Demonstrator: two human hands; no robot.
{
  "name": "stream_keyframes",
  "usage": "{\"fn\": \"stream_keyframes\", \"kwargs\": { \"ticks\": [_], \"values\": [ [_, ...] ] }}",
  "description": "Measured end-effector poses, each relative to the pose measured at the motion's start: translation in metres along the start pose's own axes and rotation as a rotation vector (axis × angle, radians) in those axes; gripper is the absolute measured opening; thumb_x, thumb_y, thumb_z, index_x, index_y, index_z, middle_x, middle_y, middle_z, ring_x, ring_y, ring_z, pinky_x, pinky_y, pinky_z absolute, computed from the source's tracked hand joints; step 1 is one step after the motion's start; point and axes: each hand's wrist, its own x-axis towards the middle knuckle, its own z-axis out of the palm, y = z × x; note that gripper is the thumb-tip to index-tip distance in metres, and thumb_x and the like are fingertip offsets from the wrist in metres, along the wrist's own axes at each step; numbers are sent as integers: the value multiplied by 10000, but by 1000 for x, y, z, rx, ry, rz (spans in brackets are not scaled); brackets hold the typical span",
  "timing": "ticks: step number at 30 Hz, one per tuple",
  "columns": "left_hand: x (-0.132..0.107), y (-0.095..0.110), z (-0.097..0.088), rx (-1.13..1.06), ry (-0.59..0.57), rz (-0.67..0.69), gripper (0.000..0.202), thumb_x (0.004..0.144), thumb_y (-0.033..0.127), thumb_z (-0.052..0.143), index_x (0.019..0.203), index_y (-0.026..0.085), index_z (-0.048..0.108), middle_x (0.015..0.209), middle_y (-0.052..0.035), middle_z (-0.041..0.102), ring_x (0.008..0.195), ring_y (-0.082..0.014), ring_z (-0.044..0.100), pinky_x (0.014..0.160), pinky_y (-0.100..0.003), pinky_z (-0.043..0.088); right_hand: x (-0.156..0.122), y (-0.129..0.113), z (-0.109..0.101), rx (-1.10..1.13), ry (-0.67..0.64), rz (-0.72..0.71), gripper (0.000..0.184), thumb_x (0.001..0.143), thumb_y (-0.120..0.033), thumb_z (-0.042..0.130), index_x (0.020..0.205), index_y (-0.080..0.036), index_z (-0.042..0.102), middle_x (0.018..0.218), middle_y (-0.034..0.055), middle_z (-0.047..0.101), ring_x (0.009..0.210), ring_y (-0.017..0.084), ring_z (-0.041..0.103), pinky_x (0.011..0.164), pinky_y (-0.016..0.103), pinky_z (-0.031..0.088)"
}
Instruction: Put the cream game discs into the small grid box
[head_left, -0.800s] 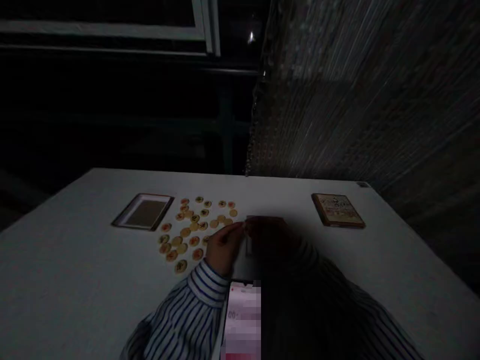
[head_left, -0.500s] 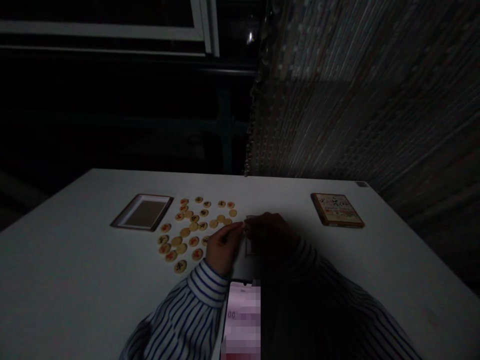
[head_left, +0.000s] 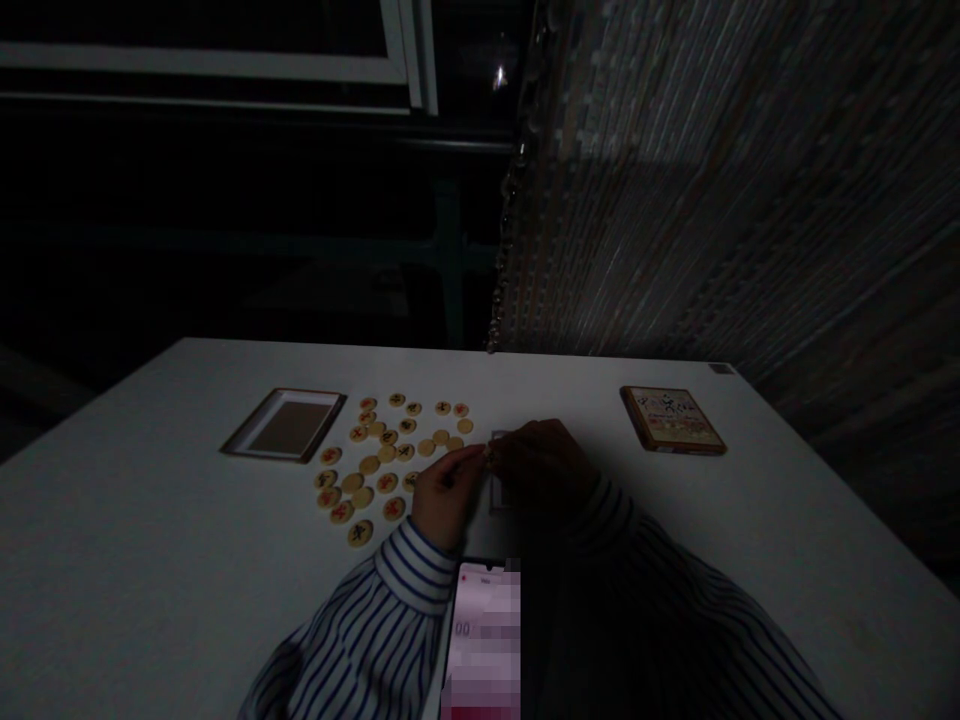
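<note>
Left hand: thumb and fingers pinched on a small pale item, mid-surface; its kind is too dim to read. Right hand: fingers curled in, tips meeting the same item; shadow hides whether they grip it.

Flat grey rectangle with darker border, 1: beneath the fingers, mostly covered by the right hand and its shadow.

Round, flat, wood-coloured discs, more than 20: strewn loose left of the hands, some bearing red or black characters, others plain; the nearest lie just beside the left wrist and its blue-and-white striped cuff.

Lit smartphone, 1: between the forearms, screen partly pixelated.

Shallow open rectangular tray with brown rim, 1: toward the far left corner; flat brown panel inside, contents or floor unclear.

Brown rectangular box with printed, lettered top, 1: toward the far right corner, interior hidden.

Small dark patch, 1: at the far right corner.

Strung bead curtain, 1: beyond the far edge, right half.
</note>
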Motion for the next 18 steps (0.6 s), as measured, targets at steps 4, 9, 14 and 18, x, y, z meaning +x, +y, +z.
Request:
{"fn": "stream_keyframes", "kwargs": {
  "ticks": [4, 9, 14, 18],
  "values": [
    [1, -3, -1, 46, 7, 23, 207, 697, 297, 586, 834, 165, 667, 853, -53, 692, 823, -157, 626, 790, -273, 489, 1, 2, -2, 2, -12, 0, 254, 840, -311, 417, 935, -151, 589, 816, 70, 636, 752, 148, 518, 678, 289, 305],
    [1, -2, -2, 81, 34, 35, 182, 699, 276, 580, 807, 158, 667, 814, -50, 696, 786, -156, 633, 755, -268, 504, 0, 9, -5, -34, -78, 14, 254, 827, -317, 431, 928, -151, 594, 774, 64, 628, 698, 143, 502, 637, 278, 288],
    [2, -6, -3, 185, 48, 64, 191, 712, 281, 564, 825, 161, 662, 800, -47, 692, 762, -155, 628, 720, -274, 508, -1, 14, -6, -78, -163, 57, 256, 814, -338, 441, 943, -170, 586, 791, 51, 628, 713, 146, 515, 629, 277, 279],
    [1, -10, -6, 300, 38, 129, 224, 731, 305, 542, 853, 156, 655, 806, -57, 680, 747, -158, 621, 699, -281, 502, 1, 13, -10, -101, -293, 77, 240, 818, -336, 424, 868, -177, 596, 773, 55, 632, 709, 148, 531, 601, 274, 273]
  ]
}}
